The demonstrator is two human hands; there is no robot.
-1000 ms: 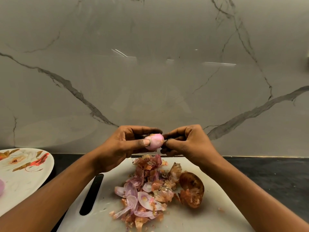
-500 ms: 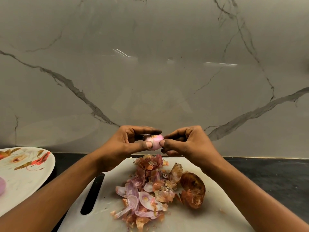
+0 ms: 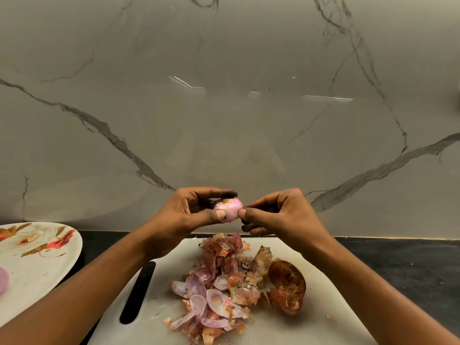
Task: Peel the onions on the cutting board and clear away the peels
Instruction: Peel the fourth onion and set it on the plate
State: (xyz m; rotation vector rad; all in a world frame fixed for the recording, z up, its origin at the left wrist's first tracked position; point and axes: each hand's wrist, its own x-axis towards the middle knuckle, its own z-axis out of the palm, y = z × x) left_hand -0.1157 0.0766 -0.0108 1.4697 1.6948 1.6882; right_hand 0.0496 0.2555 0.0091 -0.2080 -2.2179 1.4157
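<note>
The left hand [image 3: 189,216] has rolled the onion [image 3: 228,210] between its fingers, so the speckled root end now faces up and more pink flesh shows.

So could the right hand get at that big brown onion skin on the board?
Probably yes. The big brown skin lies uncovered on the cutting board, below the right hand, nothing between them. But that hand is busy pinching at the onion held by the left hand.
</note>
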